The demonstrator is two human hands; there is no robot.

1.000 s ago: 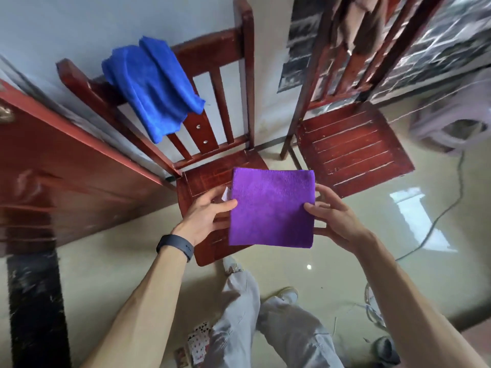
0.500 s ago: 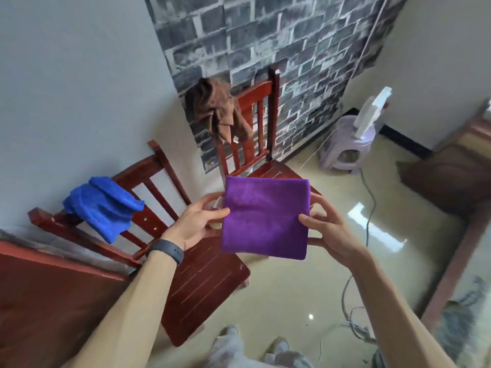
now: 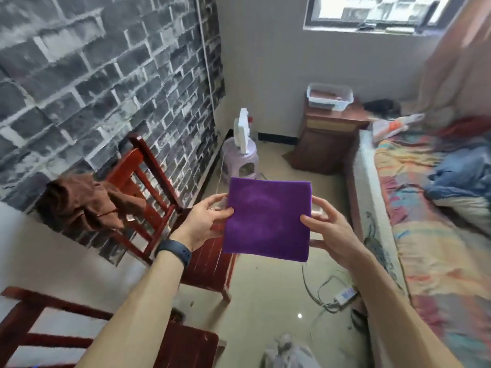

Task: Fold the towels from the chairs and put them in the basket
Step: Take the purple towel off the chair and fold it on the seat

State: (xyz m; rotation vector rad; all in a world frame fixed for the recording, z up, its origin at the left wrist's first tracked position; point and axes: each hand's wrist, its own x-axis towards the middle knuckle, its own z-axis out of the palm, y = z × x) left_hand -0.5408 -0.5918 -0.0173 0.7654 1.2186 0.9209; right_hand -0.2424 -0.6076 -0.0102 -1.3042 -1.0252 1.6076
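Observation:
A folded purple towel [image 3: 267,219] hangs square in front of me at chest height. My left hand [image 3: 206,224] pinches its left edge, thumb on the front. My right hand [image 3: 328,231] pinches its right edge the same way. A brown towel [image 3: 79,201] is draped over the back of the far red chair [image 3: 148,166] by the brick wall. A white basket [image 3: 330,96] sits on a wooden cabinet [image 3: 328,136] at the far end of the room. The near red chair [image 3: 32,325] shows at the bottom left; its blue towel is out of view.
A bed [image 3: 435,235] with crumpled bedding runs along the right side. A lilac plastic stool [image 3: 240,162] with a white fan stands by the wall. A power strip [image 3: 345,294] and cables lie on the floor beside the bed.
The view has swung right and up, from the chairs toward the far end of the room. Both hands still hold the purple towel. The blue towel has left the view; basket and bed appear.

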